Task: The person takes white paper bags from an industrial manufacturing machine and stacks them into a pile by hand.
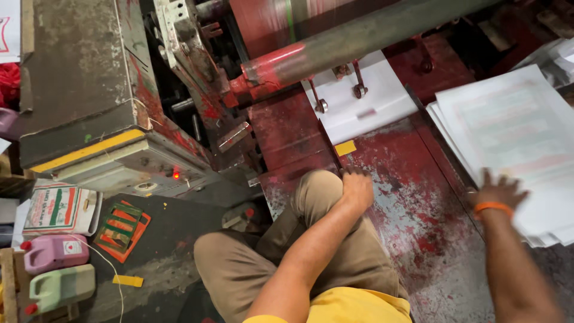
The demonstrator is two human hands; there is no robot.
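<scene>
Head view: we look down on our own knees, the red-stained feed table (418,197) of a printing press and a stack of printed sheets (514,137).
Right hand (499,190): we lay it flat on the stack's near left edge, fingers spread apart, gripping nothing.
Left hand (357,188): we rest it on our knee (317,191); fingers curled together, holding nothing that we can see.
Stack position: on the table's right side, directly under and beyond the right fingers, well apart from the left hand.
Stack axis: the long edges run from near left to far right, towards the roller (359,42).
Nearer hand: the right.
</scene>
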